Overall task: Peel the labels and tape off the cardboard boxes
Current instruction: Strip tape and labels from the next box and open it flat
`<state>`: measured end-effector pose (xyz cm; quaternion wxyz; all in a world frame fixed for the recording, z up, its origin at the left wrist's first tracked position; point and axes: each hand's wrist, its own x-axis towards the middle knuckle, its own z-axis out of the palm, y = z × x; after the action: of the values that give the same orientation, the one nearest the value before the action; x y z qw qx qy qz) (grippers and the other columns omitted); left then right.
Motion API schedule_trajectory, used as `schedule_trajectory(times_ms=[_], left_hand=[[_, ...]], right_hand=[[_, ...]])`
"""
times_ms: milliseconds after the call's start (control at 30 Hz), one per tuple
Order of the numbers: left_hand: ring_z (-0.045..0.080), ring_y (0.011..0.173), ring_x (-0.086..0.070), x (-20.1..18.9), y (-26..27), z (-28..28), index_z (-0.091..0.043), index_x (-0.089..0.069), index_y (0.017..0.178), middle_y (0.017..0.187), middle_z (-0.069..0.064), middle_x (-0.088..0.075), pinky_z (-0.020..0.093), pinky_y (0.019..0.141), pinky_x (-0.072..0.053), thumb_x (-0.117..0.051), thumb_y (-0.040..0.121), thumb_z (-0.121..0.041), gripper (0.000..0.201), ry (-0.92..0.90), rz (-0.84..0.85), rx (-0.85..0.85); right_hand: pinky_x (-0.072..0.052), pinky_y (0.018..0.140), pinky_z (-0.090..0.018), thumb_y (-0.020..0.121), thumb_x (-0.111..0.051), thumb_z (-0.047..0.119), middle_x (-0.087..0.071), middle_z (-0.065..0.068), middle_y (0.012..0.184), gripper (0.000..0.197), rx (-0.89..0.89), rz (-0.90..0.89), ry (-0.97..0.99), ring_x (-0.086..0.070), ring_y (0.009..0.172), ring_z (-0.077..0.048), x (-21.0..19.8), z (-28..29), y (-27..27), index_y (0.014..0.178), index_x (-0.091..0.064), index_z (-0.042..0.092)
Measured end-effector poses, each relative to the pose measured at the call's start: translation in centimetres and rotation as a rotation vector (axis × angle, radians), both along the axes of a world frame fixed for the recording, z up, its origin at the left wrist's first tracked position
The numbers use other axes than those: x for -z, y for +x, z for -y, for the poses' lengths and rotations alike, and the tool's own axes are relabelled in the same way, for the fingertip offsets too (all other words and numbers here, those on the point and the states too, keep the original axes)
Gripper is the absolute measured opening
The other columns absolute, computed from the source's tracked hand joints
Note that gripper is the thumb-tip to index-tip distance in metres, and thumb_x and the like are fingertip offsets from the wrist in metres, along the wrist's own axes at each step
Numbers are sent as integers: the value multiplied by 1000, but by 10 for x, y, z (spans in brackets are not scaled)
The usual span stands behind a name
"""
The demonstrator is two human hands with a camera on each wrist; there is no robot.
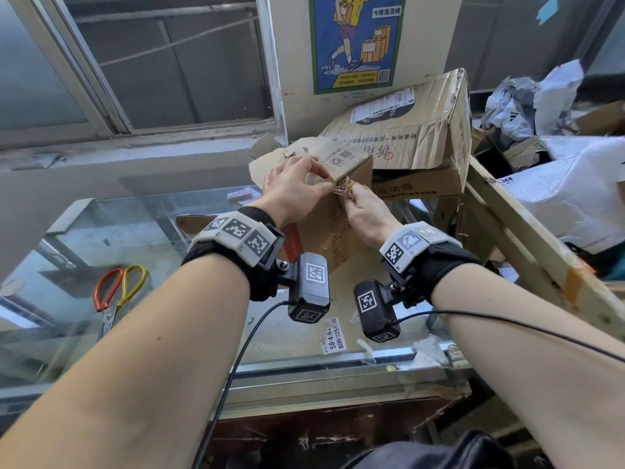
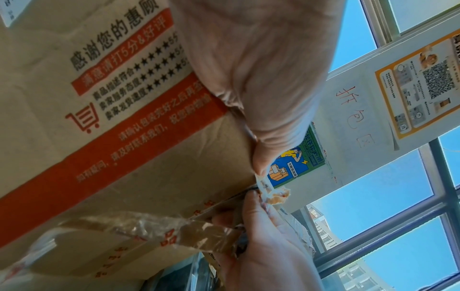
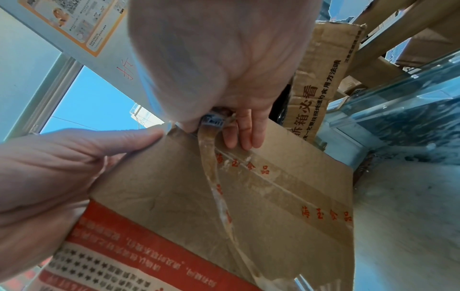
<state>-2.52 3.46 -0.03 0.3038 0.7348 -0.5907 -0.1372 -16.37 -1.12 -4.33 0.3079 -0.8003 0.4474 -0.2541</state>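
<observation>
A small cardboard box with an orange printed band stands tilted on the glass counter. My left hand grips its top corner, thumb on the near face and the other fingers over the top. My right hand pinches the crumpled end of a clear tape strip at that same corner. The strip hangs loose from the near face down toward the lower edge. More printed tape lies stuck along the box's centre seam. In the left wrist view a peeled tape piece hangs crinkled off the box.
Red-and-yellow scissors lie at the left of the glass counter. Peeled labels lie near its front edge. A large crumpled box sits behind, a wooden frame and plastic mail bags to the right.
</observation>
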Motion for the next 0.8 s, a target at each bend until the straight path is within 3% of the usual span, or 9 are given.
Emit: schedule_trajectory(times_ms=[267, 367, 467, 567, 667, 733, 800], left_hand=[[22, 136, -28, -2, -3, -1, -34, -55, 102, 141, -8, -44, 39, 115, -16, -56, 92, -37, 11, 24, 41, -9], [22, 137, -27, -3, -2, 0, -34, -54, 101, 142, -7, -43, 38, 115, -15, -56, 91, -35, 11, 30, 33, -17], [22, 137, -26, -4, -3, 0, -34, -54, 102, 143, -7, -42, 38, 115, -15, -55, 91, -34, 12, 35, 22, -14], [21, 137, -26, -3, 0, -2, -35, -53, 101, 143, -7, -42, 38, 116, -15, -55, 90, -33, 11, 28, 14, -14], [20, 137, -27, -2, 2, 0, -36, -54, 99, 142, -8, -44, 41, 116, -16, -57, 89, -33, 10, 19, -10, -7], [20, 136, -28, -2, 2, 0, -36, -54, 98, 141, -9, -44, 41, 116, -16, -57, 89, -33, 10, 16, -11, -7], [20, 137, -28, -2, 2, 0, -36, -55, 97, 141, -9, -45, 42, 116, -16, -58, 89, -33, 10, 12, -16, -6]], right_hand=[[-39, 98, -37, 100, -36, 23, -53, -16, 113, 30, -14, -5, 34, -51, 105, -28, -5, -6, -3, 111, -57, 4], [-38, 102, -37, 98, -43, 38, -53, -15, 121, 40, -88, -98, 80, -50, 114, -28, 9, -19, -3, 117, -59, 7], [-38, 100, -34, 96, -38, 53, -51, -14, 123, 56, -55, -46, 155, -50, 112, -26, 19, -27, 0, 122, -57, 7], [-37, 100, -35, 99, -26, 53, -53, -17, 119, 64, -45, -20, 187, -51, 110, -28, 19, -22, 4, 115, -62, 3], [-40, 100, -43, 99, -21, 53, -59, -21, 116, 67, -27, 41, 202, -57, 106, -33, 21, -19, 5, 103, -67, 4], [-44, 95, -46, 99, -22, 54, -64, -22, 105, 66, -13, 58, 209, -60, 98, -34, 22, -20, 6, 87, -65, 5], [-47, 88, -45, 100, -25, 51, -65, -20, 91, 68, -5, 63, 206, -62, 88, -34, 19, -22, 5, 81, -64, -2]])
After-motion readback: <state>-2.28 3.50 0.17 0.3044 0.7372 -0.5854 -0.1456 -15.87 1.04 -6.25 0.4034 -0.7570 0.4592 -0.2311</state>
